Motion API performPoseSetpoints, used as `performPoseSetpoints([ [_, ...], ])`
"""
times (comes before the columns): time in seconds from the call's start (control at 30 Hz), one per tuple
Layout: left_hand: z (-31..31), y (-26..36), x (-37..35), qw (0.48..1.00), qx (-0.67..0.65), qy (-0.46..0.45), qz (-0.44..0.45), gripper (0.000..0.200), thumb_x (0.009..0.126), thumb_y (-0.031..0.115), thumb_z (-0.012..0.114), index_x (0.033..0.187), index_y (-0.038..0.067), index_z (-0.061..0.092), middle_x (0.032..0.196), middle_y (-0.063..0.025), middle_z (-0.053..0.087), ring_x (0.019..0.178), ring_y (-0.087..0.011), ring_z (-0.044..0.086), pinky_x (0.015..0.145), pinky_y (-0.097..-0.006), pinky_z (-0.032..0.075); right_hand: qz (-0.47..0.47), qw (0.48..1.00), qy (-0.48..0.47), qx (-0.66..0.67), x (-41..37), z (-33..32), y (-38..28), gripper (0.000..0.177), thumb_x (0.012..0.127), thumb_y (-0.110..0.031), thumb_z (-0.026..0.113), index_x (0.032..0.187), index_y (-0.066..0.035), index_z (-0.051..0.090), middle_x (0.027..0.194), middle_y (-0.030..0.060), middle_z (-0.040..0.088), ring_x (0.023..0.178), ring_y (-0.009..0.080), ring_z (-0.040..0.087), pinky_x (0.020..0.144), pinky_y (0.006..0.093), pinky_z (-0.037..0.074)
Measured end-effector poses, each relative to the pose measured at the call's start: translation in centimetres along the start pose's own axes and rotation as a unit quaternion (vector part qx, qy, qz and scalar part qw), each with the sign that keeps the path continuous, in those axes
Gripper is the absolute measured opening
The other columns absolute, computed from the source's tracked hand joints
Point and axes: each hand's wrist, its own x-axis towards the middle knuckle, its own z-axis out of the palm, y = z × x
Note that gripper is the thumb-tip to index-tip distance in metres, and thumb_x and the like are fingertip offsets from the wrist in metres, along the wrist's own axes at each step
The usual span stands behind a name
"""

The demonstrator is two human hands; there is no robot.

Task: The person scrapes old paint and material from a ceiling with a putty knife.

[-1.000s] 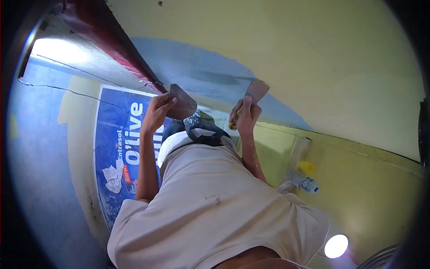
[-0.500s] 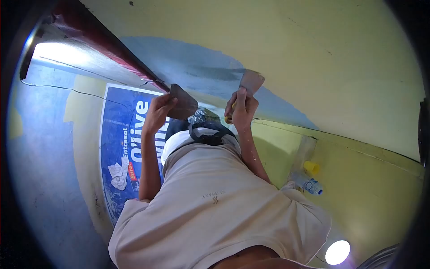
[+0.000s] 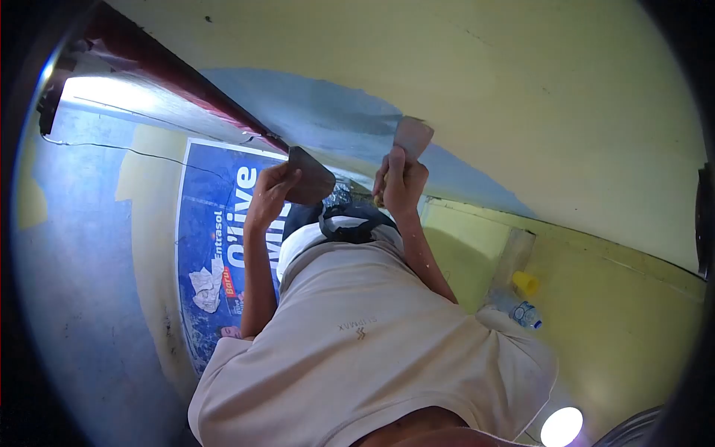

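Note:
My right hand point(image 3: 402, 179) is closed round a putty knife point(image 3: 414, 137), with the thumb along its blade. The blade lies at or against the wall point(image 3: 506, 97), at the edge of a blue-grey patch point(image 3: 320, 100) on the yellow paint. My left hand point(image 3: 272, 190) grips a dark flat plate point(image 3: 310, 177) by its left side. That plate is tilted, below the red-edged ledge point(image 3: 201, 89). Whether it has a handle is hidden by my fingers.
A blue printed banner point(image 3: 205, 246) covers the surface at left, with crumpled paper point(image 3: 206, 289) on it. At right lie a yellow cup point(image 3: 525, 283) and a plastic bottle point(image 3: 526, 314). A bright round lamp point(image 3: 561, 427) glows at lower right. A thin wire point(image 3: 126, 147) hangs at left.
The whole view has shifted slightly. The putty knife sits a little further left along the patch's edge. Both hands keep their grips.

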Motion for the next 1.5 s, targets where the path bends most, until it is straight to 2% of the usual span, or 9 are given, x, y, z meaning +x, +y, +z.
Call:
performPoseSetpoints([
  [0.03,-0.4,-0.3,0.2,1.0,0.005,-0.009,-0.002,0.029,0.098,0.016,0.058,0.113,-0.008,0.064,0.099,-0.0071,0.07,0.091,-0.0107,0.061,0.083,-0.0271,0.048,0.002,0.999,0.022,0.047,0.1,0.8,-0.1,0.045,0.104,-0.02,0.043,0.064,-0.001,0.052,0.045,0.0024,0.047,0.035,0.0088,0.045,0.034,0.0262,0.033],
  [0.3,0.7,-0.3,0.0,0.997,0.073,-0.025,0.003,0.026,0.097,0.016,0.058,0.109,-0.006,0.065,0.096,-0.0061,0.07,0.086,-0.0096,0.06,0.078,-0.027,0.049,-0.008,0.999,0.002,0.033,0.4,0.1,0.0,0.052,0.104,-0.025,0.045,0.056,-0.004,0.05,0.043,0.0015,0.047,0.035,0.0082,0.044,0.035,0.026,0.033],
  [0.43,0.9,0.5,0.6,0.998,0.062,-0.018,0.02,0.028,0.097,0.016,0.057,0.108,-0.007,0.065,0.094,-0.0058,0.07,0.085,-0.0091,0.059,0.078,-0.0271,0.048,0.034,0.998,0.015,0.059,-0.7,0.3,1.0,0.045,0.103,-0.025,0.047,0.065,-0.002,0.05,0.053,0.004,0.048,0.039,0.0109,0.049,0.035,0.0253,0.034],
  [0.57,0.9,0.5,0.7,0.998,0.036,-0.043,-0.007,0.028,0.097,0.015,0.057,0.11,-0.008,0.065,0.095,-0.0062,0.07,0.085,-0.0096,0.06,0.079,-0.0279,0.048,-0.013,0.998,0.047,0.047,-0.2,-0.1,0.4,0.048,0.103,-0.021,0.047,0.059,-0.002,0.051,0.044,0.0011,0.047,0.035,0.0077,0.044,0.034,0.0265,0.032],
  [0.93,0.8,0.8,1.2,0.996,0.076,-0.042,-0.002,0.028,0.097,0.017,0.056,0.107,-0.008,0.065,0.092,-0.0066,0.07,0.085,-0.0095,0.06,0.078,-0.028,0.048,0.007,0.997,0.054,0.045,-0.5,-0.1,0.2,0.049,0.104,-0.022,0.046,0.06,-0.001,0.051,0.044,0.0016,0.046,0.035,0.0091,0.046,0.034,0.0258,0.033],
  [1.0,0.6,0.7,1.0,0.995,0.08,-0.059,-0.01,0.028,0.096,0.017,0.058,0.109,-0.007,0.065,0.096,-0.0067,0.07,0.088,-0.0103,0.061,0.081,-0.0285,0.048,-0.007,1.0,0.028,0.001,-0.2,-0.4,-1.1,0.05,0.104,-0.025,0.044,0.06,-0.002,0.049,0.046,0.0033,0.046,0.037,0.0109,0.048,0.035,0.0251,0.035],
  [1.23,-0.5,0.2,1.8,0.995,0.077,-0.069,0.003,0.028,0.095,0.015,0.059,0.112,-0.006,0.066,0.101,-0.0075,0.071,0.091,-0.0119,0.062,0.086,-0.0285,0.048,-0.003,0.995,0.063,0.074,-0.7,0.3,0.6,0.047,0.103,-0.024,0.047,0.062,-0.003,0.05,0.046,0.001,0.046,0.035,0.008,0.044,0.033,0.0253,0.034],
  [1.33,-0.3,1.0,2.0,0.994,0.062,-0.088,0.008,0.024,0.096,0.014,0.057,0.108,-0.006,0.065,0.092,-0.0052,0.07,0.084,-0.0089,0.059,0.077,-0.0267,0.048,-0.006,0.997,0.067,0.049,-0.4,0.2,1.1,0.047,0.103,-0.025,0.047,0.061,-0.003,0.049,0.046,0.0011,0.045,0.035,0.0084,0.044,0.033,0.0255,0.034],
  [1.5,-0.3,1.2,1.8,0.995,0.046,-0.092,0.007,0.022,0.097,0.013,0.056,0.101,-0.007,0.064,0.088,-0.0034,0.068,0.081,-0.0081,0.057,0.075,-0.0281,0.047,0.019,0.998,0.058,-0.001,-0.6,0.0,0.3,0.05,0.104,-0.028,0.045,0.062,-0.003,0.049,0.046,0.0022,0.047,0.036,0.0091,0.045,0.034,0.0256,0.035],
])
